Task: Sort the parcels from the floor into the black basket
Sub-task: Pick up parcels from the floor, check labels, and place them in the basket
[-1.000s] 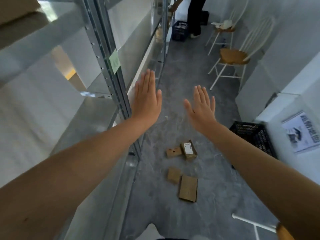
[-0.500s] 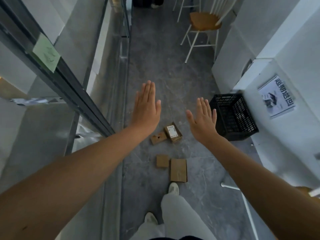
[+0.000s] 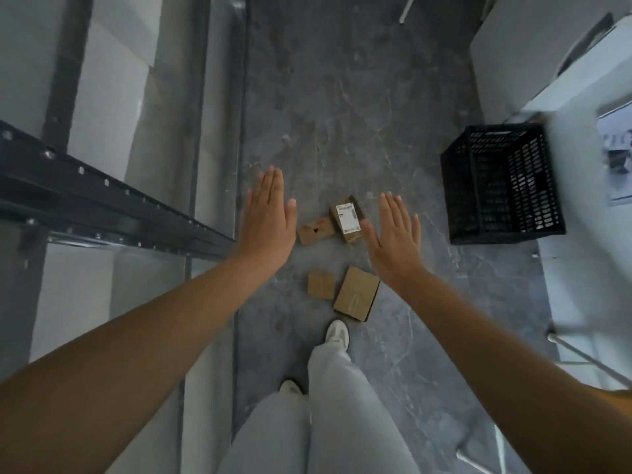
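Flat empty hands [image 3: 268, 222] — parcels [image 3: 349, 218] below

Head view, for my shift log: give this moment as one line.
left hand open, empty | right hand open, empty | four brown cardboard parcels on grey floor | black plastic basket looks empty

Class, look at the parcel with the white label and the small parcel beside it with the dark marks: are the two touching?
Touching. In the head view, the labelled parcel and the marked parcel meet along one edge, with no floor showing between them.
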A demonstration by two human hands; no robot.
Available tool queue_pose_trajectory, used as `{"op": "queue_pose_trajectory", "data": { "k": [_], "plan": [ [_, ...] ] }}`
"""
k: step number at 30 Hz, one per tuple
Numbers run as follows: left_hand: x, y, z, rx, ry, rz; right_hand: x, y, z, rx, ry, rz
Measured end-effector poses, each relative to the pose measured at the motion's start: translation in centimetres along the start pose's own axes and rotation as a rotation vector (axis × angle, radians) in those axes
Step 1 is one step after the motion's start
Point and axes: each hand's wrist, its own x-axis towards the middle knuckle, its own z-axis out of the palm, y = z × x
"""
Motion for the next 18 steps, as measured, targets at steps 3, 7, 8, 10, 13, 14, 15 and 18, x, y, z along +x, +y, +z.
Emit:
{"op": "queue_pose_trajectory", "data": {
  "k": [3,7,8,10,13,14,15,18],
  "plan": [
    [1.3,-2.4,4.7,-0.020,-0.060,-0.074,1.7,2.5,3.9,-0.086,-0.107,-0.051],
    [1.9,-6.0,11.5,-0.059,-0.147,-0.160,3.5,4.9,9.8,-0.079,-0.184,-0.009],
    [1.8,-7.0,13.2,-0.066,-0.163,-0.164,3.9,5.4,11.6,-0.070,-0.202,0.006],
    [1.7,-8.9,16.7,-0.067,-0.189,-0.152,4.6,6.7,15.4,-0.060,-0.250,0.032],
    [1.4,-12.6,22.3,-0.075,-0.229,-0.172,6.1,9.3,21.9,-0.067,-0.305,0.082],
    [1.5,-13.9,24.4,-0.077,-0.233,-0.186,6.8,10.2,24.1,-0.056,-0.305,0.111],
    [1.5,-15.3,26.4,-0.080,-0.246,-0.210,7.4,11.2,26.3,-0.038,-0.312,0.142],
    [1.9,-19.4,33.0,-0.168,-0.310,-0.366,9.2,14.1,33.3,0.023,-0.366,0.225]
  ]
}}
